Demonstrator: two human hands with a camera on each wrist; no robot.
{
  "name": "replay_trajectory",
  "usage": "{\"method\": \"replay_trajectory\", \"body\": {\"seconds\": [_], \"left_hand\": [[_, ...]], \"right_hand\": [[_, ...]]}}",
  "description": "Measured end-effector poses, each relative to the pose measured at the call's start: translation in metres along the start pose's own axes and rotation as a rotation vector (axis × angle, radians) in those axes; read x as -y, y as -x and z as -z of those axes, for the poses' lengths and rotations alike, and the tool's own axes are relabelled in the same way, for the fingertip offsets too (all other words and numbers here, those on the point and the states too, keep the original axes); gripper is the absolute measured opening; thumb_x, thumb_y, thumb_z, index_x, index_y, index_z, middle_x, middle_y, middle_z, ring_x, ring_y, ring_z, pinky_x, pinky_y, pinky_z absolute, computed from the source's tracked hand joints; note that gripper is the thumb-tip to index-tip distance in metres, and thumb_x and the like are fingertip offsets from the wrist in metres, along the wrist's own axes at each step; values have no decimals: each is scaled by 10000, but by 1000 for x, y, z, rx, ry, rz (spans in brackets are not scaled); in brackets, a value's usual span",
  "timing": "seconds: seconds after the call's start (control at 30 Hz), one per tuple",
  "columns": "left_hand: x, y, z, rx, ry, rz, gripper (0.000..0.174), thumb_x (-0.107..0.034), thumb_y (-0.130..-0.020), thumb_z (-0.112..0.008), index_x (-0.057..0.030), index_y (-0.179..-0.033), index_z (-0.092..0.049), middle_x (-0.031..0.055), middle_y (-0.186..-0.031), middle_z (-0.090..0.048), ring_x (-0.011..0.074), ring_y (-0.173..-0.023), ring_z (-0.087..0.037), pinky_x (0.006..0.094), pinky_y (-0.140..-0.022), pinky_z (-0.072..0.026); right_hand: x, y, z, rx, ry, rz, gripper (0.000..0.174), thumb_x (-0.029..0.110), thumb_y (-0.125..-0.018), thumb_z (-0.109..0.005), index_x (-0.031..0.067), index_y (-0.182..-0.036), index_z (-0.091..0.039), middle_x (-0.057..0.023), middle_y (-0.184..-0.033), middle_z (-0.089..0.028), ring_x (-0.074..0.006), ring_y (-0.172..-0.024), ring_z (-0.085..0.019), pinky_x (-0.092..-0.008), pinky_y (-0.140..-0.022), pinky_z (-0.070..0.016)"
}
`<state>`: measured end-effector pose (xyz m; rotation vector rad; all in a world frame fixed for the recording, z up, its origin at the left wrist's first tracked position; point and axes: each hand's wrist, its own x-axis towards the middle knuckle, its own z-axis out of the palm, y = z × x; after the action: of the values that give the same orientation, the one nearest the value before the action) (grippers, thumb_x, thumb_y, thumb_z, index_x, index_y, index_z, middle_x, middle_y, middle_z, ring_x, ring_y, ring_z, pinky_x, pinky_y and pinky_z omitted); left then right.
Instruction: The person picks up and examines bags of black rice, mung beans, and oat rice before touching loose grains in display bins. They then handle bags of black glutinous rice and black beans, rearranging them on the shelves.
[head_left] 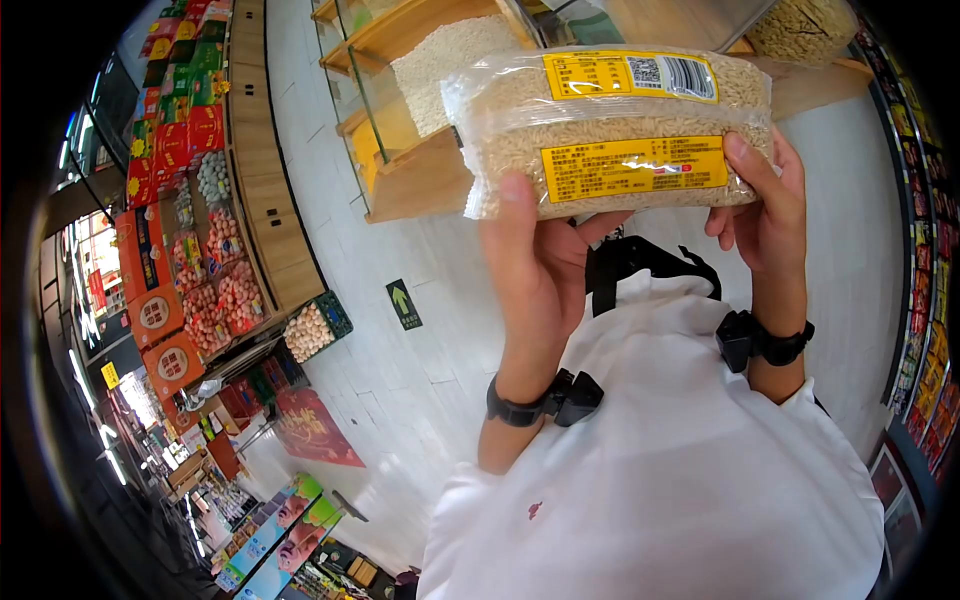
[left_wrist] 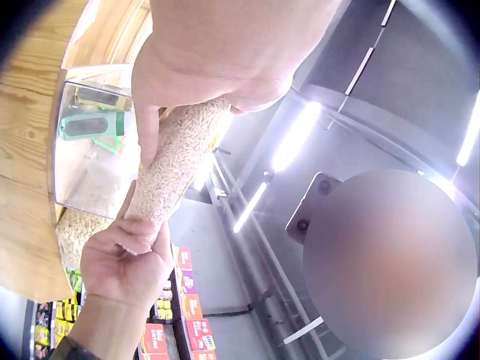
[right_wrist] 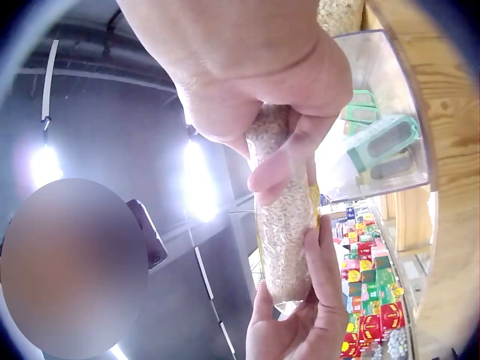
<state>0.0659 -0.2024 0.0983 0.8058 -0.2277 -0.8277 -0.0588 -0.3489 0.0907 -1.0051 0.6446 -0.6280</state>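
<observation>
A clear plastic bag of pale grain [head_left: 640, 125] with yellow printed labels is held up in both hands, its label side facing the head view. The left hand [head_left: 535, 250] grips its left end, thumb on the front. At the lower right corner the right hand [head_left: 765, 205] grips it, thumb over the label edge. In the left wrist view the bag [left_wrist: 176, 154] shows edge-on between the left hand [left_wrist: 217, 60] and the right hand [left_wrist: 124, 259]. The right wrist view has the bag [right_wrist: 281, 225] below the right hand [right_wrist: 262, 82], with the left hand [right_wrist: 296, 326] at its far end.
Wooden bins with glass sides [head_left: 420, 180] hold white grain [head_left: 450, 70] beyond the bag. A clear box with green-handled scoops [right_wrist: 382, 142] stands by the wood. Shelves of packets [head_left: 925, 250] line the right; red boxes and netted goods [head_left: 225, 280] stand left. A floor sign [head_left: 404, 304] shows an arrow.
</observation>
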Motion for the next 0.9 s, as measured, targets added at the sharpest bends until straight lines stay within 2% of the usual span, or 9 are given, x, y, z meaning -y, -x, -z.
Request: {"method": "replay_trajectory", "body": {"seconds": [0.03, 0.1, 0.2, 0.7, 0.9], "left_hand": [[0, 1, 1, -1, -2, -1, 553, -377, -1017, -423, 30, -1382, -337, 216, -1309, -510, 341, -1158, -579, 516, -929, -538], [2, 2, 3, -7, -61, -3, 568, -426, -1025, -350, -5, -1405, -360, 209, -1326, -522, 346, -1192, -563, 523, -907, -559], [3, 4, 0, -74, -58, -1, 568, -427, -1023, -357, -3, -1400, -365, 207, -1314, -532, 346, -1173, -576, 519, -899, -564], [3, 3, 14, -88, -147, 27, 554, -430, -1019, -364, -42, -1414, -356, 198, -1327, -528, 350, -1175, -578, 522, -894, -563], [5, 5, 22, -89, -171, 24, 545, -432, -1020, -355, -53, -1411, -360, 183, -1354, -510, 347, -1188, -569, 527, -896, -561]], "right_hand": [[-1, 0, 0, 5, -1, -2, 416, 239, -890, -645, -57, -1150, -510, -156, -827, -671, -176, -425, -605, -228, -311, -429], [-1, 1, 1, 8, -1, -3, 417, 237, -891, -643, -57, -1155, -509, -155, -827, -671, -175, -425, -605, -229, -312, -430], [-2, 2, 0, 12, -5, -17, 423, 235, -893, -642, -57, -1167, -505, -149, -829, -670, -173, -431, -608, -230, -316, -435], [-14, 3, 2, 29, 21, -90, 390, 259, -914, -634, -47, -1138, -544, -131, -844, -668, -132, -423, -583, -215, -339, -446], [-17, 5, -3, 51, -6, -88, 421, 308, -924, -627, -42, -1142, -544, -133, -855, -667, -128, -443, -589, -208, -349, -454]]}}
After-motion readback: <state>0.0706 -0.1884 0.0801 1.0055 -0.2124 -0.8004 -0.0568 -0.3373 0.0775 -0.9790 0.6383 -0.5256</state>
